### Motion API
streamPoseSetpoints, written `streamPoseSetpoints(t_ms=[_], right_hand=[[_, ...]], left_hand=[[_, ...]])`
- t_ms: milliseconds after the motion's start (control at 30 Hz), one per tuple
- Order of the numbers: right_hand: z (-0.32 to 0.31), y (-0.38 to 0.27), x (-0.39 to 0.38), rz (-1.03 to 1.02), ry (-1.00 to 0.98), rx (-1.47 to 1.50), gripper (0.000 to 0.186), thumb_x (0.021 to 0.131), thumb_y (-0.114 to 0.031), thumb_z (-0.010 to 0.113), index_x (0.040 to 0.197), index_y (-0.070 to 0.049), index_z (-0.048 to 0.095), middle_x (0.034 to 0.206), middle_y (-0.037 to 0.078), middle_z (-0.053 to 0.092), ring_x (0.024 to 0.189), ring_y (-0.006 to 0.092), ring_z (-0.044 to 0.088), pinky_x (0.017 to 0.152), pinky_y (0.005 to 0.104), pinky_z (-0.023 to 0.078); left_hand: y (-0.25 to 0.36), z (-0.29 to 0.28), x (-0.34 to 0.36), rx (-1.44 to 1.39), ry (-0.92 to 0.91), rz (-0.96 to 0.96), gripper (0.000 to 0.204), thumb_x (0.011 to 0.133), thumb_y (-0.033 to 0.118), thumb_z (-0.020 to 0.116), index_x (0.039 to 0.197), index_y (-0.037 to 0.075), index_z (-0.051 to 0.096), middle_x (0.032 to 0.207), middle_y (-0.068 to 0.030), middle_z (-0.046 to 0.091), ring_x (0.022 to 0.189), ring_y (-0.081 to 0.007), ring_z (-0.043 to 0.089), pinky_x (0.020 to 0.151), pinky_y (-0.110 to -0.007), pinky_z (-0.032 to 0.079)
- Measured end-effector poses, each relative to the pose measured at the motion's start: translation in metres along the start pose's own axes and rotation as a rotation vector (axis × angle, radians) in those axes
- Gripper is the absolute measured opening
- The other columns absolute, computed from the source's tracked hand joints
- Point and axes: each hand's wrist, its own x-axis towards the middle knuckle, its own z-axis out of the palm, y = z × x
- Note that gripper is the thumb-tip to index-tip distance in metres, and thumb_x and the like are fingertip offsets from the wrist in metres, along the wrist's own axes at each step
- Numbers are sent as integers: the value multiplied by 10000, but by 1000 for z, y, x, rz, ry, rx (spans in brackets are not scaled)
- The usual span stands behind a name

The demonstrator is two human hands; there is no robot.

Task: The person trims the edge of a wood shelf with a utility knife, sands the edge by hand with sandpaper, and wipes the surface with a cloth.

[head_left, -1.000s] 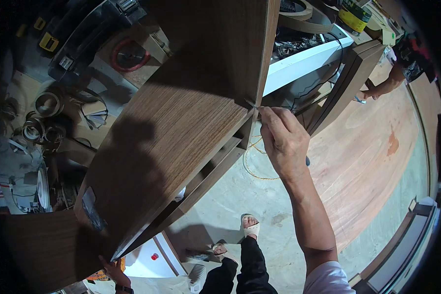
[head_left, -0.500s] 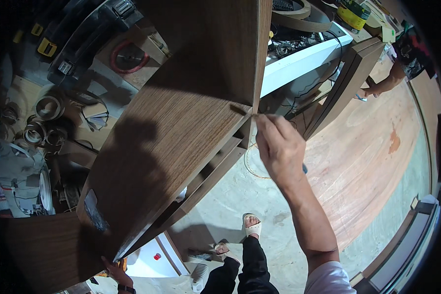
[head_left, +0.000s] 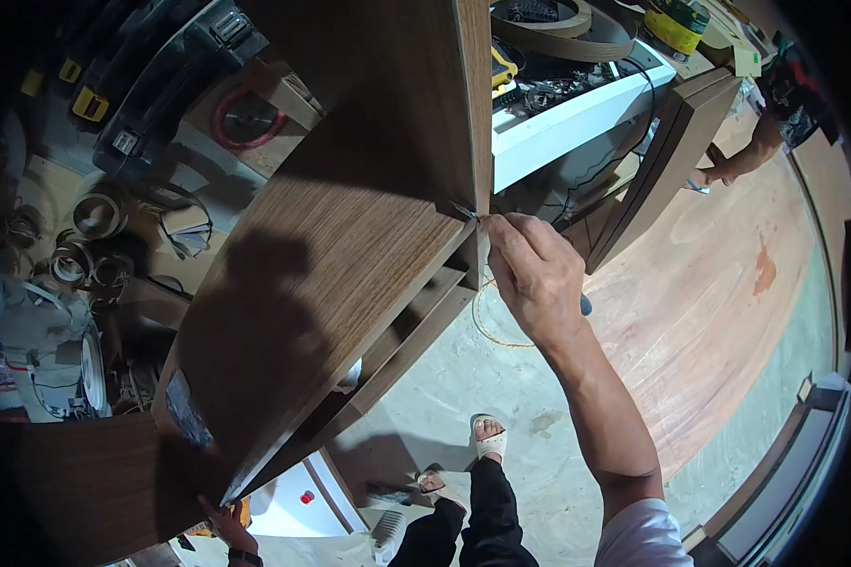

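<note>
My right hand [head_left: 531, 272] is closed on a slim blue-handled tool [head_left: 584, 302], mostly hidden by the hand, its thin tip at the corner where an upright walnut-coloured panel [head_left: 476, 104] meets a flat one [head_left: 331, 274]. My left hand [head_left: 225, 525], partly hidden at the lower left, grips the flat panel's near end. A dark, irregular patch [head_left: 187, 408] lies on that panel. Beneath its edge are further boards [head_left: 416, 340] with dark gaps between them.
Tool cases [head_left: 151, 94], a red-rimmed blade [head_left: 251, 120] and banding rolls [head_left: 99, 215] are left. A white tray of hardware [head_left: 586, 128] and leaning boards [head_left: 662, 170] stand right. A co-worker's arm [head_left: 752, 161] reaches over a plywood sheet [head_left: 709, 321]. My sandalled feet are below.
The upright panel appears further left, uncovering a yellow tool in the tray. My right hand has shifted slightly down and left with it, its tool still at the corner.
</note>
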Motion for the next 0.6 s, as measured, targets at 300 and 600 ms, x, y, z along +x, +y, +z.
streamPoseSetpoints(t_ms=[300, 600], right_hand=[[15, -8, -20, 34, 65, 24, 359, 771, -73, 756, 1123, -37, 697, 1004, 112, 684, 757, 244, 644, 611, 360, 515], [11, -48, -11, 82, 33, 84, 263, 787, -27, 724, 1049, -30, 705, 903, 126, 663, 787, 292, 675, 621, 384, 535]], left_hand=[[28, 13, -9, -114, 47, -154, 556, 1100, 201, 478, 1624, 136, 303, 1430, -284, 385, 1254, -415, 537, 959, -492, 621], [-21, 1, -4, -221, 7, -61, 574, 1087, 264, 509, 1620, 156, 326, 1432, -248, 375, 1206, -410, 542, 909, -481, 643]])
